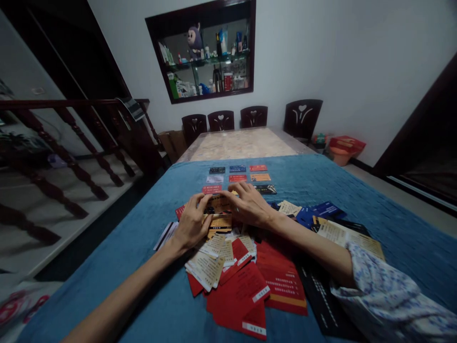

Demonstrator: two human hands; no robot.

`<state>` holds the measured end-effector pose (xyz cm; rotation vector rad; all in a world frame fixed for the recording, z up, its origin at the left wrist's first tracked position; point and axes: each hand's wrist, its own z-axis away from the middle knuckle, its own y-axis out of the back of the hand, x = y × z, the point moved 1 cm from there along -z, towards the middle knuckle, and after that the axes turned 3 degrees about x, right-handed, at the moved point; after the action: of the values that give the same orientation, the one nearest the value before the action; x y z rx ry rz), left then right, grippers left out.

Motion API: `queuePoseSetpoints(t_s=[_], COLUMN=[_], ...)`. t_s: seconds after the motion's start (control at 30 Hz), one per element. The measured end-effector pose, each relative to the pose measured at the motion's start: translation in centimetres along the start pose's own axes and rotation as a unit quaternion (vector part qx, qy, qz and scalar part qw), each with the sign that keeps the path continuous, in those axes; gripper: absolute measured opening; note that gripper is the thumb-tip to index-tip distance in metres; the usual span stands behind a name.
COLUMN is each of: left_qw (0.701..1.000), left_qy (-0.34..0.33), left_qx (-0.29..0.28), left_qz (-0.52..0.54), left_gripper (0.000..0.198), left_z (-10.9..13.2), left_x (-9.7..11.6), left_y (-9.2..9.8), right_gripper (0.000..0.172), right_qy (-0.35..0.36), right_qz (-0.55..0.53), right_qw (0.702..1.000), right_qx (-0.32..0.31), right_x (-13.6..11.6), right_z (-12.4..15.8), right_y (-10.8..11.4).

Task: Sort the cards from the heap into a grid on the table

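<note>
My left hand [193, 223] and my right hand [250, 206] meet over a blue cloth [143, 228], both pinching the ends of a dark card with gold print [218, 205]. Another dark gold card [220, 223] lies just below it. Under my wrists spreads a loose pile of red cards [250, 290], cream paper slips [207, 267] and blue cards [321, 212]. Beyond my fingers, several cards lie in neat rows [237, 178] on the cloth.
The bare marble tabletop [243, 143] continues past the cloth, with several dark chairs [303, 116] at the far end. A wooden stair railing [71, 143] runs along the left. A wall niche [207, 52] holds bottles and a toy. A red box [344, 146] sits on the floor at right.
</note>
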<state>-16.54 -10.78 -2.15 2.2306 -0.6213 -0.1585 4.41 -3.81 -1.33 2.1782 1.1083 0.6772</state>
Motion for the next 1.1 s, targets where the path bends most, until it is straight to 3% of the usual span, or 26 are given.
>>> queuePoseSetpoints(t_s=[0.33,0.83,1.1], left_qw=[0.994,0.986,0.975], left_qy=[-0.034,-0.029,0.011], left_qx=[-0.072,-0.156,-0.216], left_qz=[-0.071,-0.055,-0.046], left_gripper=[0.052,0.046,0.042], left_z=[-4.1,-10.8,-13.9], left_x=[1.6,3.6,4.0], left_y=[-0.9,-5.6,-7.5], right_gripper=[0.04,0.043,0.023], right_qy=[0.004,-0.044,-0.068], right_qz=[0.025,-0.008,-0.024], right_qw=[0.998,0.993,0.986], right_qx=[-0.049,-0.11,-0.147], right_x=[3.8,10.9,13.9], right_z=[1.4,3.4,3.5], right_y=[2.0,2.9,2.8])
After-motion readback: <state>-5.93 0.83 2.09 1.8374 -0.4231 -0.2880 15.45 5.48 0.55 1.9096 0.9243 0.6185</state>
